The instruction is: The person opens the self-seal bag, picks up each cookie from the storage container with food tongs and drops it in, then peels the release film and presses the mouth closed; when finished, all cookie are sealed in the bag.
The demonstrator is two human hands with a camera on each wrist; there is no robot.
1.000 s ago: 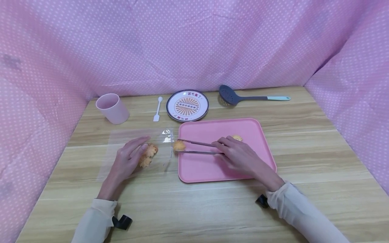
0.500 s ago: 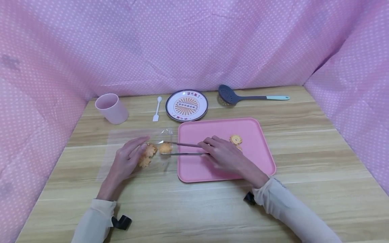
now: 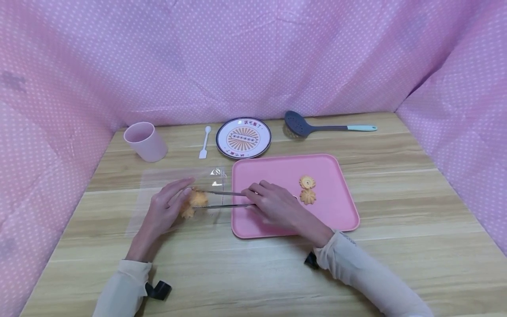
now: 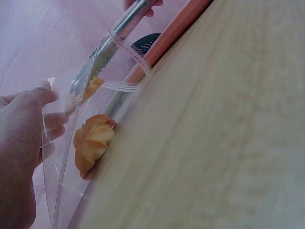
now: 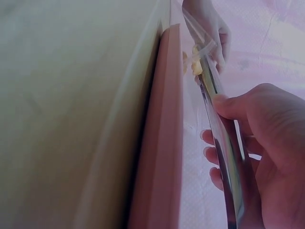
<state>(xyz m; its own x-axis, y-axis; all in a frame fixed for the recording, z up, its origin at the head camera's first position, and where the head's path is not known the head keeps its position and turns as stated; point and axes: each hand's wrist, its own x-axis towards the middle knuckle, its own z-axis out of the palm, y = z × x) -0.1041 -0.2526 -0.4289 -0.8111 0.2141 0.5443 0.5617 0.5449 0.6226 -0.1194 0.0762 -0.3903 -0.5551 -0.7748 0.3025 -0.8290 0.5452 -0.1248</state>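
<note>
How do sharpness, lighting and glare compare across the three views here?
Head view: even, soft light, sharp throughout, edges bowed by the wide lens, small glints on the clear bag. Left wrist view: cookie fairly crisp, wooden table smeared. Right wrist view: dim and soft, tongs showing a bright reflective streak.

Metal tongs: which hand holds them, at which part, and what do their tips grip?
The right hand holds the metal tongs near their rear end; their tips grip an orange flower-shaped cookie inside the clear plastic bag.
</note>
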